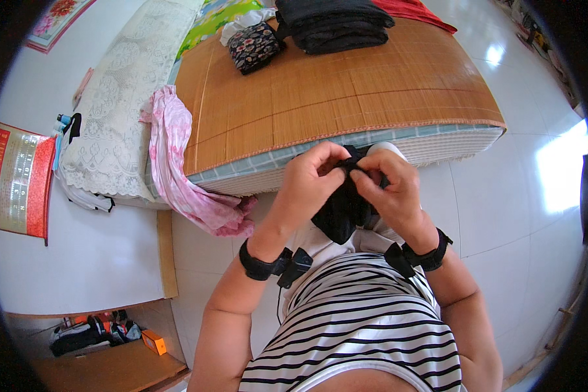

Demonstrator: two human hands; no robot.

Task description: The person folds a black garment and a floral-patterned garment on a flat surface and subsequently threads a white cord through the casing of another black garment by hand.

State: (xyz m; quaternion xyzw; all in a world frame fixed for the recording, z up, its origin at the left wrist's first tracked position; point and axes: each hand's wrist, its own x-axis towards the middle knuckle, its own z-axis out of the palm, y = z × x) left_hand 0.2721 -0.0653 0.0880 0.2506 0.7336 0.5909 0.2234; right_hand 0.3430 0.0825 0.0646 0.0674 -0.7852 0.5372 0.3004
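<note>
Between my two hands hangs a black cloth item (343, 215), gathered at its upper edge and drooping over my lap. My left hand (311, 179) pinches that edge between thumb and fingers. Close beside it, my right hand (389, 181) grips the same edge, and the fingertips of both hands nearly meet. The exact kind of garment cannot be made out. Both hands are just in front of the near side of a bed, whose top bears a bamboo mat (353, 93).
On the mat lie a folded black garment stack (335, 27), a dark floral cloth bundle (256, 46) and a red cloth (416, 12). Pink-and-white fabric (171, 142) drapes over the bed's edge. White lace cloth (122, 93) is at left, above a shelf holding an orange box (154, 342).
</note>
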